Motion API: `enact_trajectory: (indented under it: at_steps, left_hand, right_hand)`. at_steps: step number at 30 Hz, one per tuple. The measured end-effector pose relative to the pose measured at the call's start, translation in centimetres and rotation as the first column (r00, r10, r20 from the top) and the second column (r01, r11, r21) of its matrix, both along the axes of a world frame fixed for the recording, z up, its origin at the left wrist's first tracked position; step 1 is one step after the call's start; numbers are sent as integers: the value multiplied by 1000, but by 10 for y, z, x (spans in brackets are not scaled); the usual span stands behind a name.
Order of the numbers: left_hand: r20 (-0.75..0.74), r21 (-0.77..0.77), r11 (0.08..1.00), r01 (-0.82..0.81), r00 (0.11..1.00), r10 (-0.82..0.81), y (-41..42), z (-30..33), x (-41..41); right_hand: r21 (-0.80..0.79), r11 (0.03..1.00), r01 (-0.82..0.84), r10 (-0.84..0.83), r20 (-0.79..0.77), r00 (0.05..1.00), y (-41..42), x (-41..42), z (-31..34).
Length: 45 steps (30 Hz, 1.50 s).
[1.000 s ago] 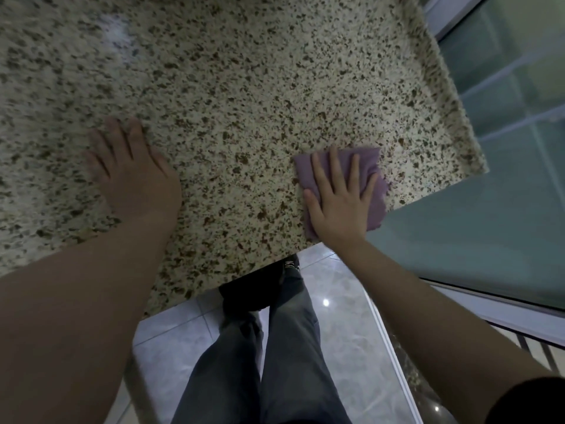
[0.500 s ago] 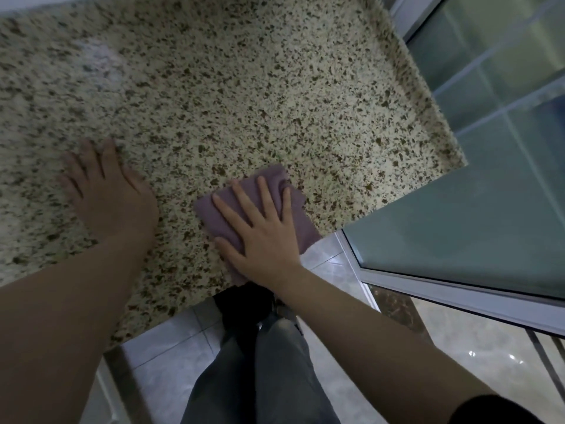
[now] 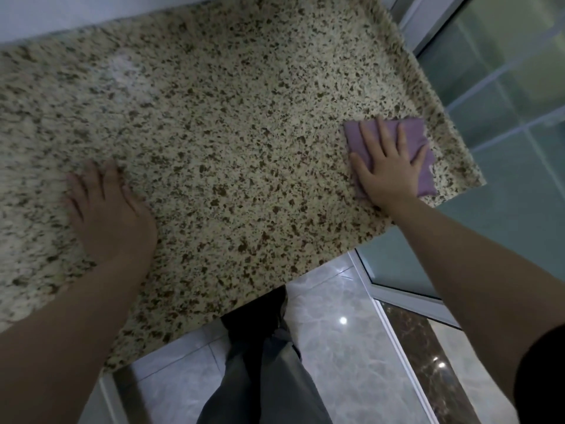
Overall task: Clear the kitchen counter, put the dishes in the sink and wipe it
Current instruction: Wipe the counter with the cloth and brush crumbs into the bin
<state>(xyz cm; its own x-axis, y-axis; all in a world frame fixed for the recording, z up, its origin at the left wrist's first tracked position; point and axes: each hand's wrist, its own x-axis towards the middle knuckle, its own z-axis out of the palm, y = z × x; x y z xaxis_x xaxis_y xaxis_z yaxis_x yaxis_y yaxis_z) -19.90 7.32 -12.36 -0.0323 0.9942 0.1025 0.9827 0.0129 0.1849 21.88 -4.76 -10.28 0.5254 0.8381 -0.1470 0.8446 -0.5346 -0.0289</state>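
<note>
Below you, your legs in loose grey trousers (image 3: pixel 269 377) stand on a glossy pale marble-look tiled floor (image 3: pixel 336 338) that throws back small ceiling-light glints. To your right runs a frosted greenish glass door panel (image 3: pixel 504 209) in a white metal frame (image 3: pixel 406 293), beside a dark brown polished stone threshold strip (image 3: pixel 428 362). Far off, a pale band, perhaps a white wall (image 3: pixel 61 13), blurs out.

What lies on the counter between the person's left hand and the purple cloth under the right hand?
Nothing: in the head view, only bare speckled counter stretches between the left hand, flat on the stone, and the purple cloth pressed under the right hand.
</note>
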Motion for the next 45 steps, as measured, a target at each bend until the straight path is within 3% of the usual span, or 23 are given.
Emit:
enact_trajectory:
  at_steps: [4, 9, 11, 14, 16, 17, 23, 32, 45]
  left_hand:
    - [-38, -21, 1000, 14, 999, -15, 1, 3, 0]
    - [-154, -80, 997, 21, 987, -33, -2, 12, 5]
    - [-138, -164, 985, 47, 988, -70, 4, 22, 6]
    - [176, -209, 962, 176, 974, -140, 7, 48, -12]
    - [391, -124, 962, 242, 903, -177, -5, 71, -31]
    - [430, -79, 968, 237, 884, -181, -14, 79, -41]
    - [365, 24, 998, 52, 929, -57, -69, 114, -124]
    - [301, -32, 994, -100, 948, 105, -123, 96, -214]
    - [416, -80, 996, 47, 909, -10, -106, 78, -285]
  right_hand:
    - [33, 997, 73, -73, 1, 997, -7, -55, -2]
    - [63, 993, -104, 106, -25, 994, -36, -153, -4]
    - [72, 980, -185, 188, -26, 982, -45, -182, -4]
    - [77, 960, -269, 274, -54, 960, -55, -215, -1]
    - [77, 949, -306, 310, -62, 949, -57, -232, -1]
    - [73, 945, -318, 323, -71, 944, -58, -239, -1]
    - [106, 934, -340, 351, -102, 931, -53, -279, 1]
    - [198, 898, -394, 421, -122, 899, -46, -348, -5]
    - [240, 897, -371, 406, -118, 906, -8, -464, -6]
